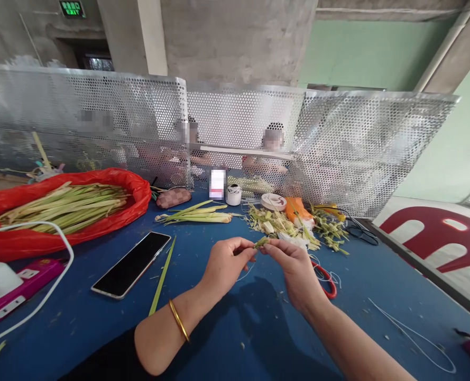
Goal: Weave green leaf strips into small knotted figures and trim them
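Between the fingertips of both hands is a small green piece of folded or woven leaf (pixel 261 243), held over the blue table (pixel 235 317). My left hand (pixel 229 262) pinches its left end, and my right hand (pixel 292 267) pinches its right end. The fingers cover part of the piece, so its exact shape is hard to make out. A thin pale thread (pixel 247 273) hangs below the left fingertips. Just beyond my right hand lie red-handled scissors (pixel 330 283), partly hidden. A pile of leaf scraps (pixel 268 217) sits past the fingertips.
At left are a red plastic bag (pixel 139 185) of long leaves, a black phone (pixel 134 264), a leaf strip (pixel 163 275) and a purple power strip (pixel 24 288). Behind stand a bundle of leaves (pixel 203 213), a tape roll (pixel 273 201) and a perforated metal screen (pixel 242 119). Wire (pixel 413 333) lies right.
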Tool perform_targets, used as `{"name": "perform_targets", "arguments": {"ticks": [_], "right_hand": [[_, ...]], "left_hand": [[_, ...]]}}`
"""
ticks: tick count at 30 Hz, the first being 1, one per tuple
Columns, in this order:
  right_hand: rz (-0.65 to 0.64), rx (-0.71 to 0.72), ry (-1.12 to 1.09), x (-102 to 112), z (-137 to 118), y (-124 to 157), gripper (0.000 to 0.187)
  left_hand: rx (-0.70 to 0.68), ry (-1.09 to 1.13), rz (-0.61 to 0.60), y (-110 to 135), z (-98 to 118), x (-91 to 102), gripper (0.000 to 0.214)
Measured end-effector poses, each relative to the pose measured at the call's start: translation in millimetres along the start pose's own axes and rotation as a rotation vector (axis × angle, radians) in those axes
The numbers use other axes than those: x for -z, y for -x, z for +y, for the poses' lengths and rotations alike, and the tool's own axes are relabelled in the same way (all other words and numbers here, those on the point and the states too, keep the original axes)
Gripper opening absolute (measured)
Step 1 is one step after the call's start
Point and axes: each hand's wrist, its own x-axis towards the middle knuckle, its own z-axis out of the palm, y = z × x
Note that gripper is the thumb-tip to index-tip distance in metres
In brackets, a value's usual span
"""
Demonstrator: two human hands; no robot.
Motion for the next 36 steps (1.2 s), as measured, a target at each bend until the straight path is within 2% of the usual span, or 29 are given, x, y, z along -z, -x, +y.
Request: {"name": "perform_targets", "arguments": {"ticks": [6,15,20,36], "right_hand": [[0.032,0.010,0.025,0.4,4.2,-0.6,0.018],[0.013,0.057,0.020,-1.3,1.4,0.7,0.018],[0.026,0.051,-0.014,-1.8,2.5,1.8,0.016],[0.029,0.020,-0.009,-1.7,6.1,0.2,0.013]], "left_hand": [[0.052,0.035,0.022,-0.7,0.5,-2.3,0.017],[0.045,0.092,-0.010,1.2,-0.4,-2.8,0.015],[0.098,0.167,-0.013,1.6,0.7,-4.1,0.015],[0.149,0.245,-0.015,0.3,3.2,-3.4,0.016]]}}
